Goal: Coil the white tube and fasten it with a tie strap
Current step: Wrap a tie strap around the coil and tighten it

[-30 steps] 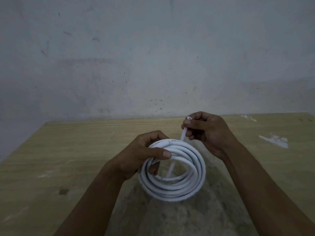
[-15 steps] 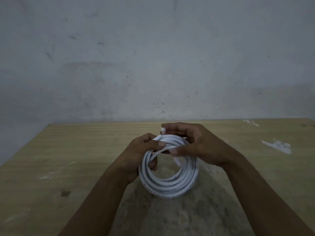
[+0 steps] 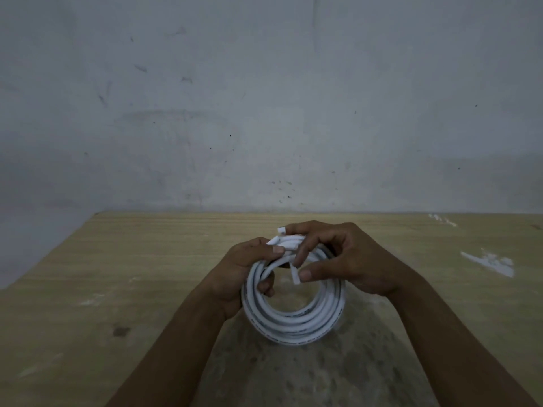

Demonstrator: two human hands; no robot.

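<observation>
Head view: the left hand [image 3: 239,273] grips the left side of the coiled white tube [image 3: 293,323]; the right hand [image 3: 349,259] pinches the tie strap [image 3: 295,276] wrapped over its far side.

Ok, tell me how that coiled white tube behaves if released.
Probably springy: the left hand grips the white tube loops together and the tie strap looks unfastened, so they might spread. Held on edge, it could roll or topple.

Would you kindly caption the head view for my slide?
Left hand grips the coiled white tube; right hand holds the tie strap across it.
</observation>
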